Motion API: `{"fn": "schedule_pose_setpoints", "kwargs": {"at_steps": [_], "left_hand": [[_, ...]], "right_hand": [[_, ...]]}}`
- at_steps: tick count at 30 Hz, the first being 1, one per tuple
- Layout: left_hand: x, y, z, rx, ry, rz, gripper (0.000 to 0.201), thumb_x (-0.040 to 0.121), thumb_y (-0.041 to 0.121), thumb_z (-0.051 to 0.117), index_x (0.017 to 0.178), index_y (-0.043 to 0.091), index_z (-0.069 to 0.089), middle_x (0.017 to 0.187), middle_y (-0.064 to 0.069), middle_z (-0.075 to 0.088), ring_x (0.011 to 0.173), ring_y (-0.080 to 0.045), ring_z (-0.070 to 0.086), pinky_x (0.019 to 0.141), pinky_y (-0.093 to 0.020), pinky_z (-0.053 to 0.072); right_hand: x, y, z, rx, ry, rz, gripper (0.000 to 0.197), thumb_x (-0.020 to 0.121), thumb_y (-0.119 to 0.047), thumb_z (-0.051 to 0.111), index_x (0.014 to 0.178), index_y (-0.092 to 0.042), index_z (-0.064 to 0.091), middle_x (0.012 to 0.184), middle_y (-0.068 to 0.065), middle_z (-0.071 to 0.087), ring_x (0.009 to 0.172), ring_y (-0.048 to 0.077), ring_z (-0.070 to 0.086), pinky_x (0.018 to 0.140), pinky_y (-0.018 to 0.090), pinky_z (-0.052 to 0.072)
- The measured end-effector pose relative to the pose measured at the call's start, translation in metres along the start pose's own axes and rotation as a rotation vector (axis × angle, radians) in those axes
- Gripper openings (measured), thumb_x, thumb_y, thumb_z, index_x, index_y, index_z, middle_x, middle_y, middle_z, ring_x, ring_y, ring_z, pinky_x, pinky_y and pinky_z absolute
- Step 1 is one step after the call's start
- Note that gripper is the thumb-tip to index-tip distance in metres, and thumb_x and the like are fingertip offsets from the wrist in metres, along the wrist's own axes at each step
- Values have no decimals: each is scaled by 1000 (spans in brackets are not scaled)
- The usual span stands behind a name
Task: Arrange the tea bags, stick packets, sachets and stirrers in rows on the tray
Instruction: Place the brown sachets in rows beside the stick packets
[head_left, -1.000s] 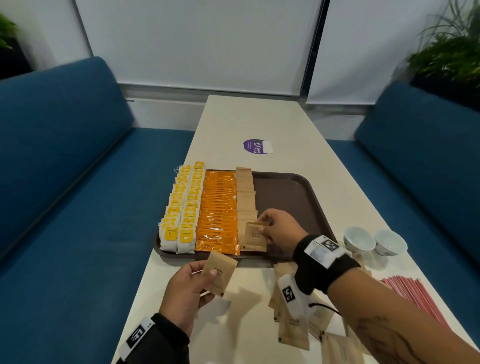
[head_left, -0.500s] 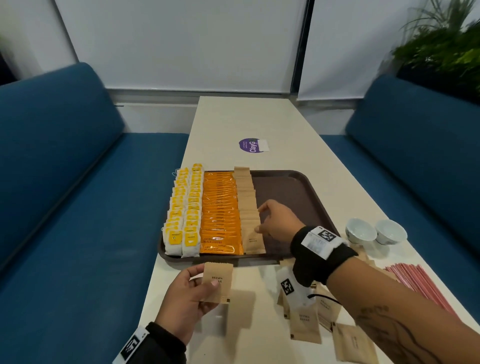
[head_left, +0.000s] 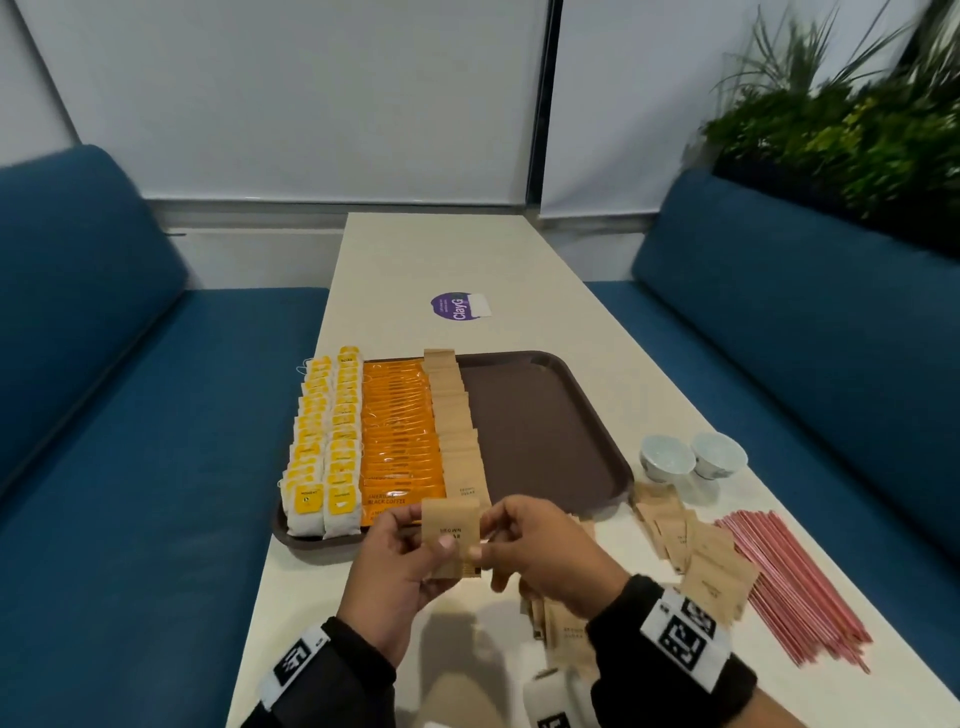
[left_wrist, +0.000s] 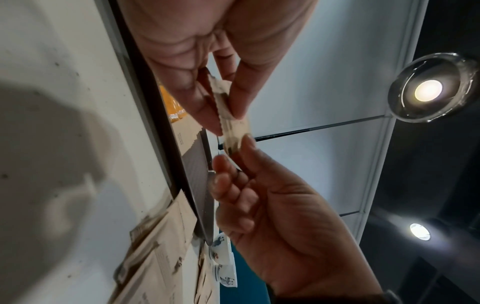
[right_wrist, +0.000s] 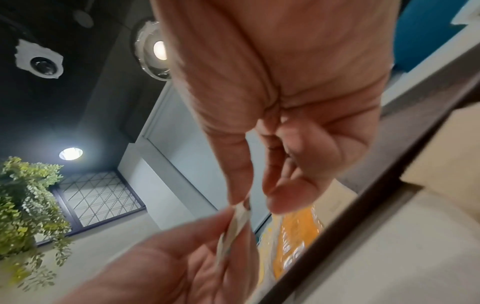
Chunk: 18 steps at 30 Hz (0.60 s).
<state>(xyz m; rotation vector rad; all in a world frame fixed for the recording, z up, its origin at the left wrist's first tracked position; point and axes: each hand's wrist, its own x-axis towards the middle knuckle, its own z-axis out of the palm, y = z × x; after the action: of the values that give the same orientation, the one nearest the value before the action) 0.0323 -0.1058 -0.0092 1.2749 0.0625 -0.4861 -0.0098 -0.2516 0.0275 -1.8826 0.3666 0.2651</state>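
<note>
Brown tray (head_left: 545, 441): two tea bag rows (head_left: 324, 447) at 9 o'clock, orange stick packets (head_left: 400, 441) beside them, then overlapping kraft sachets (head_left: 457, 415). One kraft sachet (head_left: 451, 535) is upright above the tray's 6 o'clock edge. Loose sachets (head_left: 696, 556) and red stirrers (head_left: 800, 587) lie off-tray at 4 o'clock.

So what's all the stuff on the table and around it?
Tray: one, brown, mid-table.
Tea bags: two rows, yellow-tagged, tray's left.
Stick packets: one row, orange, beside the tea bags.
Sachet row: tan, right of the orange.
Loose sachets: tan, right of the tray.
Stirrers: bundle, pink, far right.
Cups: two, white.
Sticker: one, purple.
Sofas: two, blue.
Plants: green.
Held sachet: one, tan.
Left hand: pinches it.
Right hand: pinches its edge.
</note>
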Motion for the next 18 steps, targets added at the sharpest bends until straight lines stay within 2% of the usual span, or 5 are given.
{"fn": "schedule_pose_setpoints", "kwargs": {"at_steps": [6, 9, 12, 15, 18], "left_hand": [[15, 6, 15, 48, 31, 23, 21, 88, -3, 55, 101, 14, 56, 96, -11, 67, 84, -26, 65, 64, -31, 48], [27, 11, 13, 355, 52, 108, 19, 89, 2, 57, 96, 19, 59, 83, -2, 61, 72, -16, 56, 58, -24, 42], [39, 18, 1, 677, 74, 216, 23, 87, 3, 60, 91, 26, 61, 79, 3, 59, 70, -16, 54, 60, -23, 42], [43, 24, -14, 929, 110, 159, 21, 88, 12, 61, 91, 32, 59, 87, 9, 60, 72, -8, 55, 63, -21, 45], [44, 24, -21, 1045, 109, 26, 21, 85, 16, 65, 88, 35, 56, 93, 11, 60, 85, -5, 57, 83, -24, 48]], "right_hand": [[18, -3, -9, 99, 27, -48, 13, 87, -3, 64, 81, -11, 55, 63, 1, 59, 46, 5, 53, 39, 18, 34], [38, -18, -30, 71, 67, -78, 8, 88, -6, 63, 86, -11, 57, 71, 3, 61, 50, 6, 54, 41, 14, 39], [72, -40, -63, 9, 149, -126, 9, 90, -10, 61, 84, -15, 57, 75, 0, 63, 53, 5, 54, 42, 10, 40], [120, -59, -93, -56, 180, -136, 13, 92, -10, 58, 81, -15, 56, 73, 1, 62, 52, 7, 54, 38, 13, 38], [174, -68, -109, -112, 200, -74, 9, 92, -9, 57, 83, -11, 56, 67, 4, 58, 50, 9, 51, 33, 13, 35]]}}
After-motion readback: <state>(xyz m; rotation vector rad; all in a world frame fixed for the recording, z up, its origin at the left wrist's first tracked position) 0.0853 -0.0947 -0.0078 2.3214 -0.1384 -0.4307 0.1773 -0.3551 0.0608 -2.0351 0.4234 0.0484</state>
